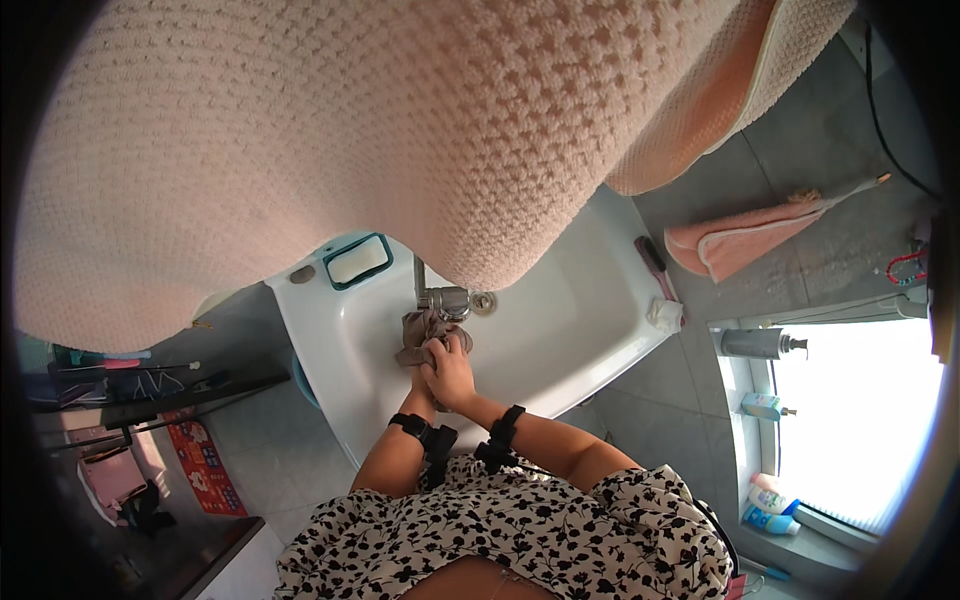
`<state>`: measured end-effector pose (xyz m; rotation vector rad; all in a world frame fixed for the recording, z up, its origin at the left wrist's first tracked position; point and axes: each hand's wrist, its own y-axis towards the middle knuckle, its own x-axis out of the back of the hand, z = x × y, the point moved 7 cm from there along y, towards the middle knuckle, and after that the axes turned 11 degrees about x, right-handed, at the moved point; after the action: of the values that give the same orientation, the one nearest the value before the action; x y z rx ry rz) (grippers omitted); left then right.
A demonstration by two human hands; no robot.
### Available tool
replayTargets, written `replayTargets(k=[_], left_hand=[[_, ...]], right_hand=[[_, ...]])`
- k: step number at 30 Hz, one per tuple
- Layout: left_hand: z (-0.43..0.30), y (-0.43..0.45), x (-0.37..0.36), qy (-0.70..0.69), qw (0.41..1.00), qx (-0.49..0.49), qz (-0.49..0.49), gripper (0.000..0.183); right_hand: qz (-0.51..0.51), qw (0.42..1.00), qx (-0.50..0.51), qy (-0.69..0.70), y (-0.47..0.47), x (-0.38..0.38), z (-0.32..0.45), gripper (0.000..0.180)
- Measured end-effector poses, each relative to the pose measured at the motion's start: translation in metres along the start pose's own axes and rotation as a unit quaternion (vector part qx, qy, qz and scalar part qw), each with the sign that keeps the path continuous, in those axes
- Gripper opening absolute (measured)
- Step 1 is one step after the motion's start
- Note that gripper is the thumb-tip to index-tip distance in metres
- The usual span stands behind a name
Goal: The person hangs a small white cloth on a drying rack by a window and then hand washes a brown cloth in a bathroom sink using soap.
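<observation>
Over the white washbasin (555, 352), both my hands are together on a bunched grey-brown wet-looking cloth (420, 337). My right hand (452, 375) lies on top, its fingers curled into the cloth just below the chrome faucet (450, 302). Mostly hidden beneath it, my left hand (421, 386) is against the cloth's lower side, and its fingers cannot be made out. The round metal drain fitting (483, 302) sits right of the faucet. A bar of soap (358, 261) rests in a dark teal soap dish on the basin's left ledge.
A large pale pink waffle-weave towel (360, 135) hangs across the upper view, near the faucet. On the basin's right rim lie a hairbrush (654, 262) and a crumpled white item (664, 315). A pink cloth (742, 240) hangs on the tiled wall; pump bottles (757, 343) stand by the window.
</observation>
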<state>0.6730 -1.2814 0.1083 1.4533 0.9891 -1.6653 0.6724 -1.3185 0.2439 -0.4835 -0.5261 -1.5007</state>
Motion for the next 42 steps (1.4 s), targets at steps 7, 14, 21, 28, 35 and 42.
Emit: replayTargets(k=[7, 14, 21, 28, 35, 42], left_hand=[[-0.007, -0.015, -0.032, 0.24, 0.863, 0.126, -0.426, 0.049], [-0.021, -0.028, -0.057, 0.289, 0.828, 0.159, -0.454, 0.065], [-0.066, -0.059, -0.017, 0.641, 0.51, 0.302, -0.487, 0.101], [-0.045, -0.012, -0.011, 0.297, 0.81, 0.093, -0.497, 0.098], [0.002, -0.012, -0.002, 0.177, 0.881, 0.122, -0.421, 0.021], [-0.028, -0.035, 0.048, 0.264, 0.839, 0.105, -0.464, 0.041]], right_hand=[[0.036, 0.999, -0.025, -0.017, 0.009, 0.002, -0.011, 0.029], [0.107, 0.981, -0.015, -0.162, 0.017, 0.036, -0.119, 0.04], [0.172, 0.913, -0.311, -0.199, 0.016, 0.078, -0.173, 0.078], [0.025, 0.999, -0.003, -0.032, 0.009, -0.015, -0.074, 0.033], [-0.069, 0.994, -0.058, -0.064, 0.029, 0.013, -0.068, 0.025], [-0.024, 0.998, 0.051, 0.042, 0.016, 0.005, -0.019, 0.015]])
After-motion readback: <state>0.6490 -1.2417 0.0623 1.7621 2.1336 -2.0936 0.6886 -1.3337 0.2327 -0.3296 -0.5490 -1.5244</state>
